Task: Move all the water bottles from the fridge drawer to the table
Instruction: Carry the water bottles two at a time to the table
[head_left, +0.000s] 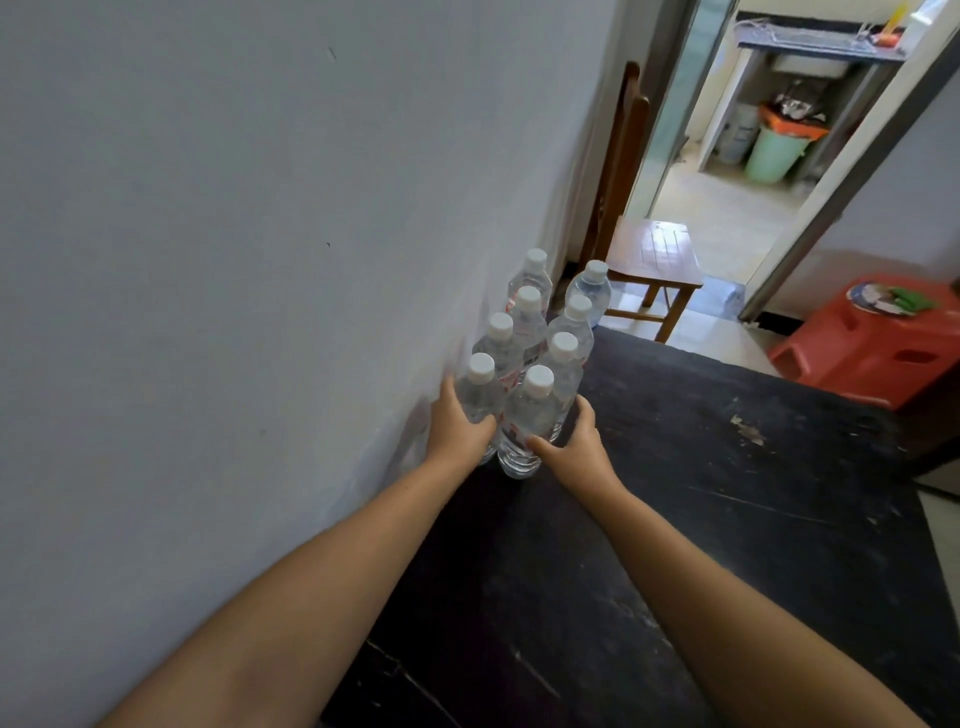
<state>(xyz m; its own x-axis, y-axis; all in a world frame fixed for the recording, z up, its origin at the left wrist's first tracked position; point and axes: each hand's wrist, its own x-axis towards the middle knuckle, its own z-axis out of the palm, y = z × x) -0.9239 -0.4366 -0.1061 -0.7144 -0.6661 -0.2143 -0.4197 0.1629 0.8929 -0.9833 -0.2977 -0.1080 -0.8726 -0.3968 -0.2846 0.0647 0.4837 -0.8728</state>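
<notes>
— Eight bottles on the table (701, 519) now, by my count, all capped and upright, two rows tight against the wall (234, 260).

— And the hands?

— Each is wrapped round one of the nearest pair. The left hand (454, 431) grips the near-left bottle (479, 392), the one beside the wall, thumb across its front. The right hand (571, 449) holds the near-right bottle (530, 421) low on its body, thumb in front and fingers curled round the far side. Both bottles look to be standing on the table already.

— So what would you tell them?

— Settle both bases flat before letting go, and keep them snug to the pair behind without shoving. I'd guess these thin bottles tip easily, and a knock at the front could topple the whole row. Then open the fingers outward and draw the hands straight back, not up past the caps.

— The rest of the group?

— The other bottles (563, 358) run away from the hands in the same two files, touching or nearly so, the farthest pair close to the table's far edge. No fridge drawer shows from here, so I can't tell whether more remain.

— Beyond that?

— A wooden chair (652, 254) past the table's end, a red stool (878, 338) off to the right, and through the doorway a green bin (774, 153).
</notes>
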